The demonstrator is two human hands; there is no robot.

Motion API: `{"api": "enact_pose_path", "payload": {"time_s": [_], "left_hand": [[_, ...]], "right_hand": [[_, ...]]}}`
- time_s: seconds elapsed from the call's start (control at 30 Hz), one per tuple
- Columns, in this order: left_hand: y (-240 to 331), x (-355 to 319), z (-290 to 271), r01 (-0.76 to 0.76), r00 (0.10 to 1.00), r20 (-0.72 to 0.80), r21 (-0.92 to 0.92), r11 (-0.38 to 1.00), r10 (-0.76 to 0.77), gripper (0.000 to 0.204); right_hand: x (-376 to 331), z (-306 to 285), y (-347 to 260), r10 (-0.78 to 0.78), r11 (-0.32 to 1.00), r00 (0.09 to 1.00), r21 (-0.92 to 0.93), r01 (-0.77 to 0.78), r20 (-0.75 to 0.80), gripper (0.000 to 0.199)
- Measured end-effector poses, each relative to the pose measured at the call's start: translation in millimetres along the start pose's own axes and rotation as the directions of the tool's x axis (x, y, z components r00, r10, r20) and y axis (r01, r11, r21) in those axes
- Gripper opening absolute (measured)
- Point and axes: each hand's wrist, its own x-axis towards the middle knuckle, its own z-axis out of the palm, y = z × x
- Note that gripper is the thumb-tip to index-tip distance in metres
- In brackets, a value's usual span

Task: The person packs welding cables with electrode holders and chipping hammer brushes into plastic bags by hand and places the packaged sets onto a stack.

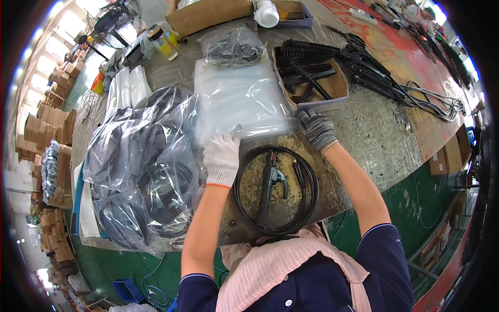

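Observation:
My left hand (222,158), in a white knit glove, lies at the near left corner of a stack of clear plastic bags (239,99), fingers stretched over the edge. My right hand (317,131), in a grey striped glove, is at the stack's near right corner, just below an open cardboard box (340,88); its fingers look extended and apart. Between my forearms a coiled black cable (315,190) lies on the table, with a black welding electrode holder (266,190) inside the loop. Several bagged cable coils (145,166) are piled left of my left hand.
Black electrode holders (369,65) spill from the box, their grey cables (442,106) trailing right. A filled plastic bag (232,46) sits on the stack's far end. Behind are a large carton (208,18), a white roll (266,15) and a jar (162,44). The table's near edge borders the green floor.

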Motion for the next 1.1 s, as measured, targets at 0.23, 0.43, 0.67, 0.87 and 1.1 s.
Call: {"api": "enact_pose_path", "payload": {"time_s": [0.23,0.43,0.67,0.87,1.1], "left_hand": [[-22.7,-44.8,-23.7,-0.314,0.902,0.314,0.005,0.949,0.297,0.069],[-11.6,-144.3,-45.3,-0.512,0.805,0.114,-0.360,0.780,0.582,0.063],[8.1,-139.5,-41.2,-0.306,0.924,0.085,-0.423,0.853,0.373,0.066],[15.3,-133.6,-33.4,-0.339,0.924,0.023,-0.410,0.847,0.381,0.072],[11.0,-132.6,-43.5,-0.347,0.926,0.002,-0.379,0.858,0.376,0.068]], "right_hand": [[-58.1,-8.1,5.3,-0.235,0.971,0.931,0.029,0.236,0.280,0.065],[-176.3,-51.3,1.9,-0.315,0.949,0.940,0.062,0.310,0.131,0.029],[-90.3,-92.9,7.5,-0.246,0.779,0.958,0.619,0.106,0.146,0.035],[67.3,-82.7,79.5,0.165,0.986,0.933,-0.055,-0.155,0.319,0.050],[75.2,-61.7,105.7,0.030,0.936,0.986,0.341,-0.086,0.166,0.045]]}}
